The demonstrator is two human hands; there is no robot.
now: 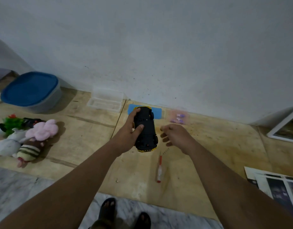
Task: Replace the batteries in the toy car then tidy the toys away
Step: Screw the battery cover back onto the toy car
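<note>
My left hand (128, 129) grips a yellow toy car (146, 129) turned upside down, its black underside facing up, held above the wooden surface. My right hand (173, 136) hovers just right of the car with fingers loosely curled and nothing in it. A red-handled screwdriver (159, 169) lies on the wood below the car. Purple batteries (178, 118) in a clear wrapper lie near the wall, beyond my right hand. A blue mat (157, 112) lies behind the car.
A blue-lidded tub (31, 90) stands at the far left, a clear plastic case (106, 100) by the wall. Plush toys (26, 139) and a black remote (32, 121) lie at left. Photo prints (278, 185) and a white frame (286, 128) lie at right.
</note>
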